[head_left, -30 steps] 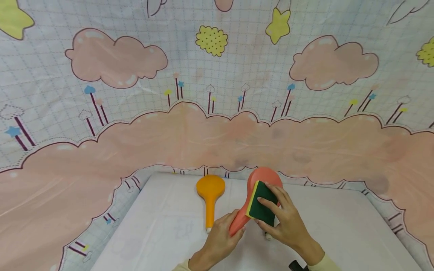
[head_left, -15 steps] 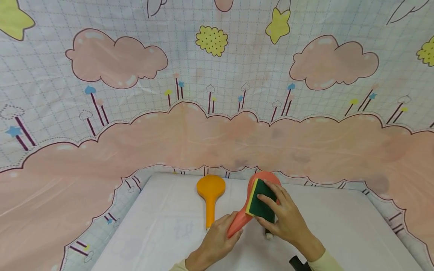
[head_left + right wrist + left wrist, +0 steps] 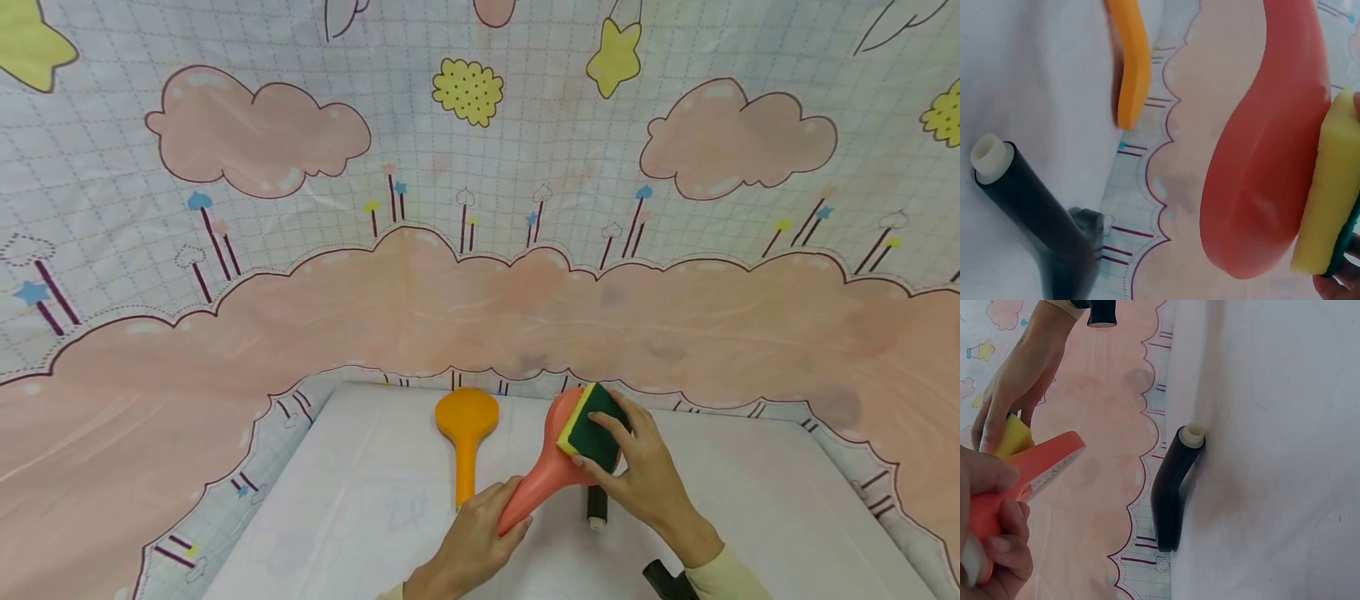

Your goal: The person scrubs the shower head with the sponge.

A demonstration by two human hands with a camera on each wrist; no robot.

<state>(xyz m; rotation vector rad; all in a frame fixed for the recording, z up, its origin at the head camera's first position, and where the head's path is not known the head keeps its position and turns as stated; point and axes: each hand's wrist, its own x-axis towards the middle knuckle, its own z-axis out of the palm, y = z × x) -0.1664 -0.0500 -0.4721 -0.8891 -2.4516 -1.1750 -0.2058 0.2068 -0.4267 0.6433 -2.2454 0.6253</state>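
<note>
My left hand (image 3: 474, 540) grips the handle of a coral-red hand shower head (image 3: 538, 482), which slants up to the right with its smooth back facing up. In the left wrist view, its pale nozzle face (image 3: 1047, 478) shows underneath. My right hand (image 3: 651, 479) pinches a yellow and green scouring sponge (image 3: 588, 446) between thumb and fingers. The yellow side (image 3: 1329, 181) lies against the back of the round head, and the green side faces my palm. Part of the head is hidden behind sponge and fingers.
An orange shower head (image 3: 467, 412) lies on the white table (image 3: 360, 500), left of the red one. Beneath the held one lies a black shower head (image 3: 1041, 219), its pale threaded end toward me. A patterned cloth (image 3: 480, 317) hangs behind the table.
The sponge has slid up and to the right across the red head. The red shower head has dropped slightly toward me, and more of the black handle shows below it.
</note>
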